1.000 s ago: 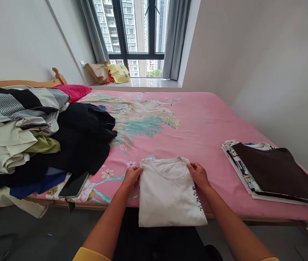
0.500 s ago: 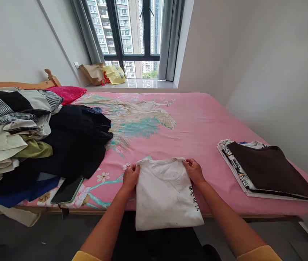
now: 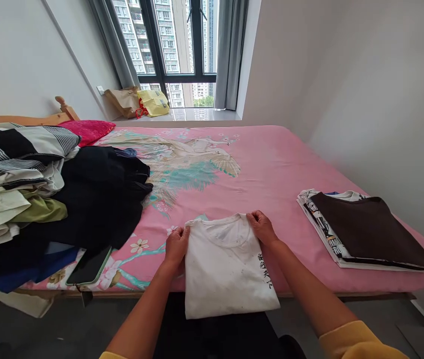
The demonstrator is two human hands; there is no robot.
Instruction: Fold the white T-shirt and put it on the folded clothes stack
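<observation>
A white T-shirt (image 3: pixel 226 271), folded into a rough rectangle with dark lettering down its right side, hangs over the near edge of the bed, neckline away from me. My left hand (image 3: pixel 177 247) pinches its upper left corner beside the collar. At the upper right corner, my right hand (image 3: pixel 262 227) grips the cloth between thumb and fingers. To the right lies a stack of folded shirts (image 3: pixel 372 232) with a dark brown one on top. On the left is a heap of loose clothes (image 3: pixel 99 194) in black, white, olive and blue.
The bed (image 3: pixel 271 164) has a pink sheet with a bird print. A phone (image 3: pixel 90 267) lies at its front left edge by the heap. A red pillow (image 3: pixel 88 130) is near the headboard; paper and yellow bags (image 3: pixel 154 102) stand on the windowsill.
The right corner of the T-shirt has been raised and shifted slightly left with my right hand. Both hands keep their hold. The whole view has shifted a little.
</observation>
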